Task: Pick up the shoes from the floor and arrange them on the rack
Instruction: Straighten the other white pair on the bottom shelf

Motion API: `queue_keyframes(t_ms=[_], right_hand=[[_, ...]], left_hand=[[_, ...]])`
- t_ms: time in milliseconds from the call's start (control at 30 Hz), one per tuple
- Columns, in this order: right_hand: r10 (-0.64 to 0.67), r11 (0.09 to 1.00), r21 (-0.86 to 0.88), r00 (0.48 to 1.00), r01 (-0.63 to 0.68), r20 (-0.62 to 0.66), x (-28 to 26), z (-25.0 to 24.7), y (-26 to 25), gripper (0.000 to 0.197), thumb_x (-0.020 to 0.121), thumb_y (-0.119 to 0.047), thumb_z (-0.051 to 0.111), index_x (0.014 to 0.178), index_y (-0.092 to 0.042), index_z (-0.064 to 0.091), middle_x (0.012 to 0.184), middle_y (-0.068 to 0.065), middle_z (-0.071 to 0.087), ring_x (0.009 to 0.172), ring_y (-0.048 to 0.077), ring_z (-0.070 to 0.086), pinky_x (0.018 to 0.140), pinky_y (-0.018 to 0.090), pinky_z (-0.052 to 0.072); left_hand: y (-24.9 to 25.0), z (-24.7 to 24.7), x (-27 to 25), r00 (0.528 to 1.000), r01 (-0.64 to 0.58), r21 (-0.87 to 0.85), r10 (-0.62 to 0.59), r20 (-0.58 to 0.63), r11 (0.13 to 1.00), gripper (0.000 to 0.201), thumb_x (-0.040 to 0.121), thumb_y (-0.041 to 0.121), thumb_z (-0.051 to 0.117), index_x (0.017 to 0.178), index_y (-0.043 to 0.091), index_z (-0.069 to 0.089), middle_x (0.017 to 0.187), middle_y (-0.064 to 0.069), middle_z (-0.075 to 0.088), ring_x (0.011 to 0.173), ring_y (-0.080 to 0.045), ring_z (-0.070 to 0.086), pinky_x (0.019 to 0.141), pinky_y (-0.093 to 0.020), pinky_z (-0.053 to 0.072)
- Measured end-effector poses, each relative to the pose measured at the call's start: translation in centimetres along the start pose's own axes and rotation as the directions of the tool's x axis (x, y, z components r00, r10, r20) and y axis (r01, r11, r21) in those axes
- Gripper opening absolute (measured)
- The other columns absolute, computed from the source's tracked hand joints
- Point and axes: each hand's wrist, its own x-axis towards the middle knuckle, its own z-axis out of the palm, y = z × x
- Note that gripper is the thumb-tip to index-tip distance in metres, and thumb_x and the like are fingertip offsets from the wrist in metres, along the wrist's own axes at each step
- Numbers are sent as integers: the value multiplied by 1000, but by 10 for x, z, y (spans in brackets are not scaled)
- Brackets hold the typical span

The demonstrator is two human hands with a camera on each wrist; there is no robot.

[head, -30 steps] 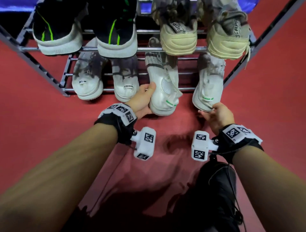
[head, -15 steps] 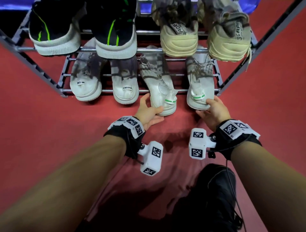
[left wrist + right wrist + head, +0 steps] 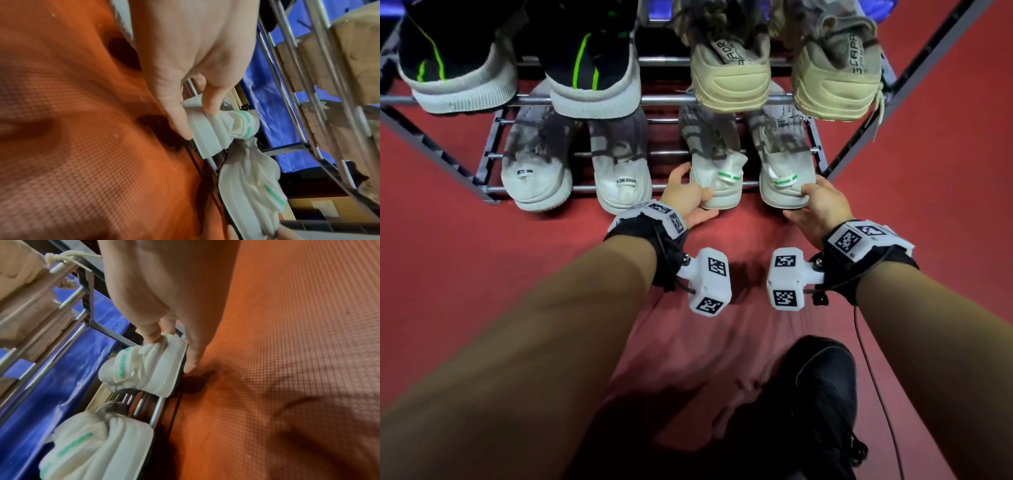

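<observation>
Shoes with green heel tabs, a white pair, are set side by side at the right end of the lower shelf of the rack (image 3: 822, 161), toes inward, heels overhanging the front rail. The left shoe (image 3: 717, 185) is held at its heel by the left hand (image 3: 685, 198): in the left wrist view the thumb is laid on the sole edge and a fingertip is pressed into the soft heel collar, so the fingers (image 3: 211, 104) are curled around it in a pinch. The right shoe (image 3: 784, 185) is gripped likewise by the right hand (image 3: 822, 205), fingers on the heel fabric and thumb beneath the sole, as the right wrist view shows.

The step in hand is judged to be the final seating of this pair. It would be done well if both heels were pushed evenly inward until each sole is borne by at least two rails, kept parallel and clear of the neighbouring white shoe (image 3: 619, 178), and only then released. A push on the soft collar alone may crumple it; pressure is better applied through the sole. Above, the beige pair (image 3: 732, 78) and the black pair (image 3: 585, 68) are already shelved, over a red floor (image 3: 482, 274).
</observation>
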Motion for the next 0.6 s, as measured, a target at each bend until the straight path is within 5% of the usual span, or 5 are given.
queue_keyframes(t_ms=[100, 200, 300, 433, 600], right_hand=[[-7, 1000, 11, 1000, 7, 18, 3, -3, 0, 30, 92, 1, 41, 114, -18, 51, 97, 6, 55, 78, 20, 59, 67, 32, 54], [-21, 1000, 1, 1000, 21, 11, 4, -7, 1, 25, 92, 3, 41, 107, -9, 58, 94, 8, 59, 84, 25, 62, 77, 40, 53], [6, 1000, -1, 1000, -6, 21, 5, -5, -2, 28, 95, 1, 39, 86, -17, 58, 104, 12, 62, 83, 24, 63, 80, 43, 53], [15, 998, -57, 1000, -14, 14, 5, -1, -6, 23, 98, -5, 38, 108, -13, 58, 109, 11, 61, 100, 30, 63, 93, 48, 51], [13, 995, -98, 1000, -13, -8, 4, 0, -8, 30, 99, -8, 37, 124, -4, 54, 126, 19, 60, 104, 30, 63, 94, 50, 51]], left_hand=[[7, 1, 5, 1000, -17, 19, 18, -20, 1000, 70, 90, -12, 42, 145, 27, 26, 142, -7, 43, 117, -28, 55, 80, -40, 53], [11, 2, 9, 999, -1, 33, 2, -36, 999, 71, 90, -13, 41, 146, 27, 24, 142, -7, 44, 107, -26, 56, 78, -39, 52], [12, 2, 11, 999, 21, 30, -20, -36, 999, 71, 90, -13, 39, 146, 27, 23, 142, -8, 44, 109, -27, 55, 83, -44, 50], [10, 3, 11, 999, 33, 30, -32, -21, 999, 69, 93, -10, 41, 147, 28, 20, 143, -7, 43, 121, -29, 52, 94, -46, 46], [4, 4, 14, 1000, 15, 34, -14, -24, 999, 68, 95, -4, 43, 148, 31, 18, 144, -5, 43, 120, -26, 54, 90, -40, 49]])
